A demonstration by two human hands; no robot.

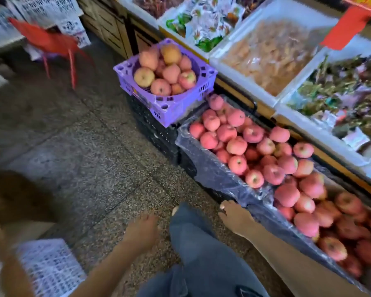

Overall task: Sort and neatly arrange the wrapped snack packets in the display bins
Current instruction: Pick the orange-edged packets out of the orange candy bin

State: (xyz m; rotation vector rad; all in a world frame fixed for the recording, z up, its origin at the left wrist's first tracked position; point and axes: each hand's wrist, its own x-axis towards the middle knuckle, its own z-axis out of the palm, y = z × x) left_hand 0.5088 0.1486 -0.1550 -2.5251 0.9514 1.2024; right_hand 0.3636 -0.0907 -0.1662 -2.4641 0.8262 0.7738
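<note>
Both hands: nothing is held. The left hand (142, 229) hangs over the floor and the right hand (236, 219) sits just beside the apple crate's (204, 168) plastic-lined rim, fingers loose and relaxed on each.
Packets: the wrapped snack packets (347, 97) are heaped in the display bins (287, 97), well apart from either hand.
Nearer hand: right, probably. The bins lie forward and rightward of it, with apples between.
Next move: a reach up and across is likely needed.

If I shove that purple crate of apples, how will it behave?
Likely heavy: the purple crate is heaped with apples. It sits askew on the black crate, so a shove might tip it. Top apples would probably roll.
</note>
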